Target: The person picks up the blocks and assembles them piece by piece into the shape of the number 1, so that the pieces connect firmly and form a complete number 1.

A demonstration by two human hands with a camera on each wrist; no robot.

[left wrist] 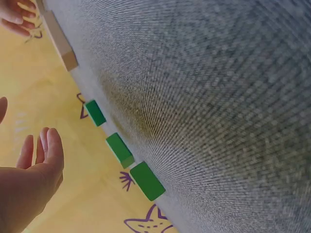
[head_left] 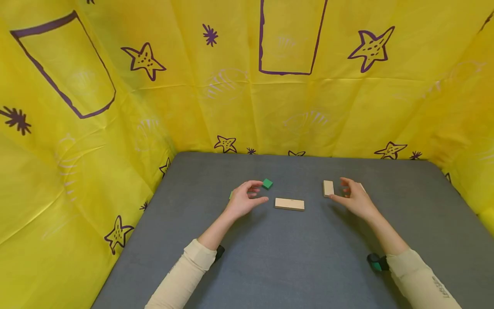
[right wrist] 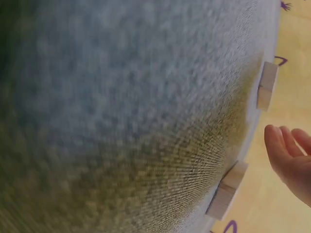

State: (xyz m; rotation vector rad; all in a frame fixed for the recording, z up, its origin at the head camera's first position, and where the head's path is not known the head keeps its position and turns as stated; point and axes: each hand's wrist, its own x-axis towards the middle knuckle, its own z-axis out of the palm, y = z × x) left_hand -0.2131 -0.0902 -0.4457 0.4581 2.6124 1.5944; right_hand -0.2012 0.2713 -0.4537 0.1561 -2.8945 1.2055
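Note:
My left hand (head_left: 242, 201) hovers over the left of the table, fingers loosely bent and apart from the thumb, holding nothing. Just past its fingertips lies a small green block (head_left: 267, 183); another green block (head_left: 230, 195) is mostly hidden behind the hand. Three green blocks show in the left wrist view, the nearest green block (left wrist: 147, 181) lying lowest. My right hand (head_left: 356, 200) is beside an upright-pointing wooden block (head_left: 328, 188), its thumb tip close to it; whether they touch I cannot tell. Nothing is gripped there. A further wooden block (head_left: 362, 187) peeks out behind this hand.
Between the hands a longer wooden block (head_left: 289, 204) lies crosswise on the grey table (head_left: 278, 262). Yellow cloth (head_left: 231, 111) with purple drawings hangs round the back and sides of the table.

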